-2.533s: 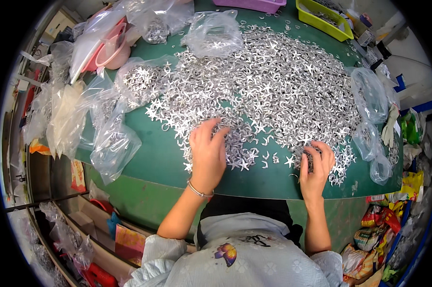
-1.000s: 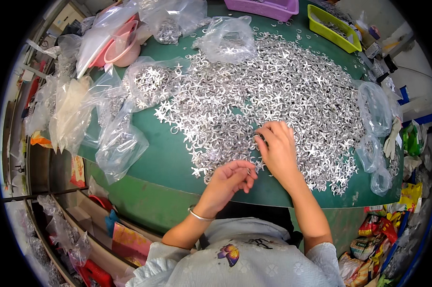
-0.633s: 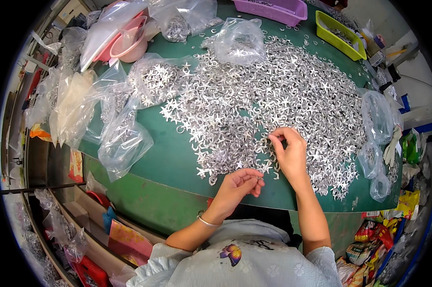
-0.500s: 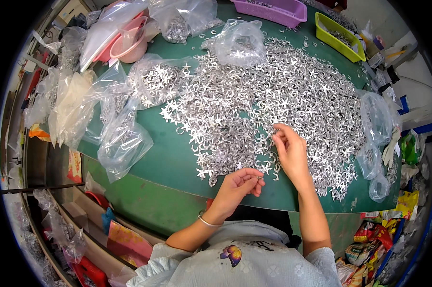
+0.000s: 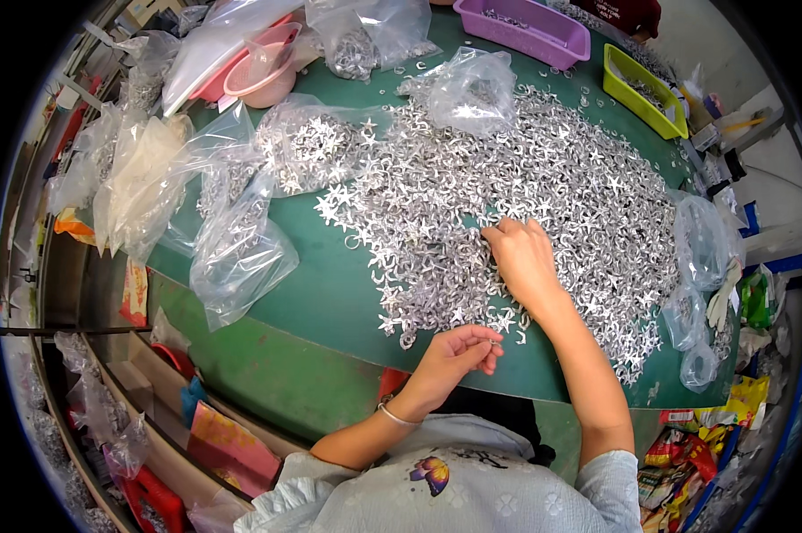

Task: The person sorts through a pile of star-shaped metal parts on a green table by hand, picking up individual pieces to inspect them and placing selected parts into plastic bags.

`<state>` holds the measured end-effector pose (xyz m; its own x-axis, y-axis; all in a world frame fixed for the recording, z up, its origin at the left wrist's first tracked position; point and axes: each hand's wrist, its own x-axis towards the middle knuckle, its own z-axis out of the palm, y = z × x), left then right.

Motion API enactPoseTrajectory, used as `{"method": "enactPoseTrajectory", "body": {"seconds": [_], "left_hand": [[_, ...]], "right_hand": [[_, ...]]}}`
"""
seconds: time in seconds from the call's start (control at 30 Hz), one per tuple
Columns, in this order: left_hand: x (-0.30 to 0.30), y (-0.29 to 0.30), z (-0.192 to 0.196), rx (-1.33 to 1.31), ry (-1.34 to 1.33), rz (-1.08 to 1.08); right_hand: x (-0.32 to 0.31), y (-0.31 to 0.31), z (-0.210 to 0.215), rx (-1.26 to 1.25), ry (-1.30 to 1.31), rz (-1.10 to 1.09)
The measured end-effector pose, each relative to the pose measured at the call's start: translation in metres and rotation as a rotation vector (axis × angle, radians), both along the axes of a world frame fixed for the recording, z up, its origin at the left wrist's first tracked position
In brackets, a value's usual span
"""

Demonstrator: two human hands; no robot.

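Observation:
A broad heap of small silvery metal pieces (image 5: 587, 231), many star-shaped and others curved like open rings, covers the green table (image 5: 307, 324). My left hand (image 5: 461, 354) is just off the heap's near edge, thumb and fingers pinched on a small silver metal piece (image 5: 494, 342); its exact shape is too small to tell. Further out, my right hand (image 5: 522, 259) reaches into the middle of the heap, knuckles up and fingers bent down among the pieces. Its fingertips are partly hidden, so what they pinch, if anything, does not show.
Clear plastic bags, one with star pieces (image 5: 307, 147), lie left; another bag (image 5: 472, 93) rests on the heap. Pink baskets (image 5: 263, 84) stand back left, a purple tray (image 5: 525, 35) and a lime tray (image 5: 641, 93) back right. More bags (image 5: 698, 240) line the right edge.
My right hand has moved slightly left, its fingers now bent down into the heap. My left hand keeps its pinch on the small piece. The whole view has shifted a little.

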<state>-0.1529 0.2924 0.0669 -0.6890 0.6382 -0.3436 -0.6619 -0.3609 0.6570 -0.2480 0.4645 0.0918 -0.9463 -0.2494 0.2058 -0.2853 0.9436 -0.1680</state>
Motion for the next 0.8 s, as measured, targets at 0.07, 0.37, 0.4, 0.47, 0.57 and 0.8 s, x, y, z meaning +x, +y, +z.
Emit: {"method": "enactPoseTrajectory", "body": {"seconds": [0.07,0.37,0.4,0.47,0.57,0.8], "left_hand": [[0.000,0.000,-0.001,0.003,-0.006,0.005],[0.006,-0.001,-0.001,0.024,-0.009,0.030],[0.006,-0.001,0.000,0.022,-0.005,0.037],[0.006,0.000,0.001,0.015,-0.001,0.040],[0.006,0.001,0.002,0.008,0.003,0.031],[0.009,0.001,0.003,-0.011,0.021,0.044]], "right_hand": [[0.002,0.002,-0.002,0.034,0.028,0.043],[0.003,0.009,-0.008,-0.227,0.020,-0.067],[0.004,0.011,-0.008,-0.272,0.022,-0.088],[0.004,0.012,-0.011,-0.279,0.055,-0.036],[0.004,0.007,-0.010,-0.175,-0.007,-0.040],[0.011,0.012,-0.006,-0.312,-0.018,-0.154]]}}
